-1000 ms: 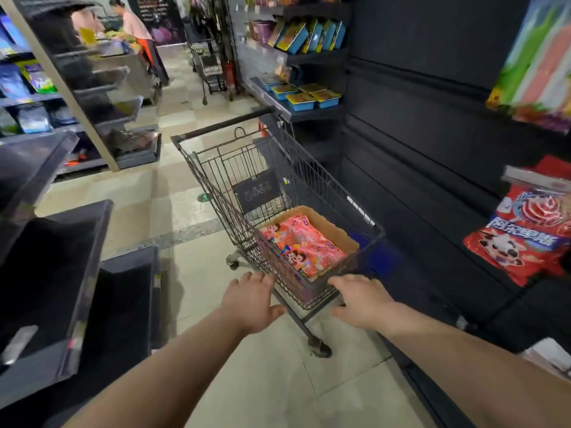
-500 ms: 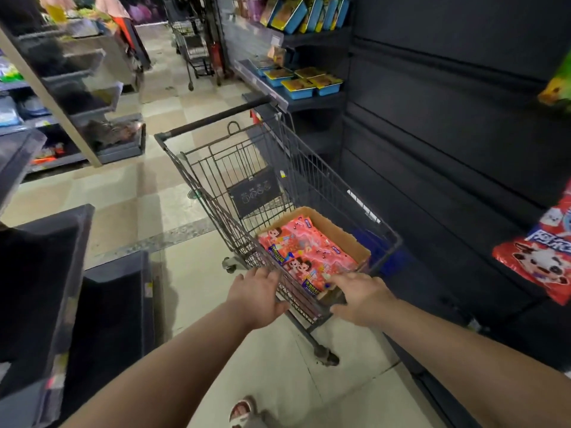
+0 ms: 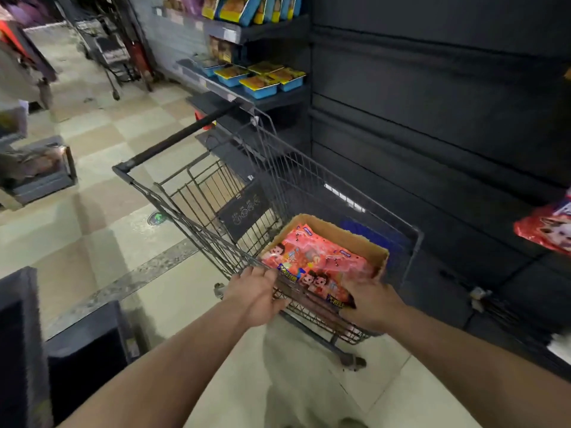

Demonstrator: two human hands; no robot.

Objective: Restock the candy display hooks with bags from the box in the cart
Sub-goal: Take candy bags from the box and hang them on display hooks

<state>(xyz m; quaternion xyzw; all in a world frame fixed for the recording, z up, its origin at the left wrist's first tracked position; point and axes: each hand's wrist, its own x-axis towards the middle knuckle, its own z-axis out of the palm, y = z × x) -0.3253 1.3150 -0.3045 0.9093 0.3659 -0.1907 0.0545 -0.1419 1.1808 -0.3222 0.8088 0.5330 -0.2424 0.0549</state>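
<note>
A grey wire shopping cart stands in the aisle beside a dark slatted display wall. In its near end sits an open cardboard box full of pink-red candy bags printed with cartoon children. My left hand curls over the cart's near rim. My right hand reaches over that rim and grips the near end of the top candy bag; its fingertips are hidden. A red candy bag hangs on the wall at the right edge.
Shelves with blue trays of yellow packs stand beyond the cart on the right. Dark bins line the left side. Another cart is parked far down the tiled aisle. A person stands at the far left.
I have stepped closer to the cart. My left hand has settled on the rim, and my right hand has gone from the rim onto the near end of the top bag.
</note>
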